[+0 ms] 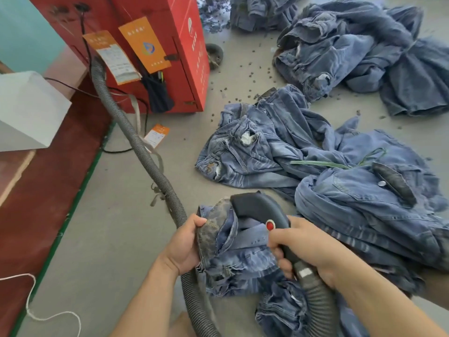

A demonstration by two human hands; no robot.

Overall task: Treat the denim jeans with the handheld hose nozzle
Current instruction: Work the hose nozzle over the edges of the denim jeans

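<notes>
2 bare forearms reach in from the bottom edge, each ending in a bare hand: the left hand (182, 244) and the right hand (307, 248). No sleeve, cuff or glove covers either arm as far as the edge shows them. Neither wrist carries a watch, band or bracelet, and no ring shows on the visible fingers (279, 239). The fingernails that show are short and unpainted.

Both forearms bare, entering from bottom edge, converging toward lower centre. Left hand (183, 244) lower centre-left: fingers curled, thumb on top, pinching fabric edge. Right hand (307, 246) lower centre-right: fingers wrapped tight round handle, knuckles up, wrist angled inward.
</notes>
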